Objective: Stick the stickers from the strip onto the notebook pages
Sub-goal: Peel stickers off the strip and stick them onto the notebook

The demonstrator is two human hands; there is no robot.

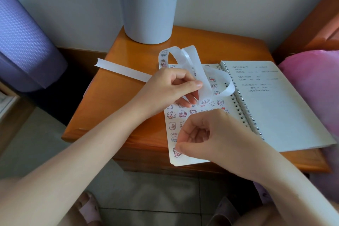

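An open spiral notebook [286, 108] lies on a wooden bedside table [117, 101]. Its left page [185, 161] carries several small cartoon stickers. A long white sticker strip [190, 58] loops above that page, and its bare tail runs off to the left. My left hand [172, 88] pinches the strip over the upper part of the left page. My right hand [211, 134] is curled low on the same page, its thumb pressing a pink sticker [177, 152] near the bottom left corner.
A pale blue bin [148, 5] stands at the back of the table. A purple rolled mat [23, 33] leans at the left and a pink cushion [315, 88] sits at the right. The notebook's lower edge overhangs the table front. Tiled floor lies below.
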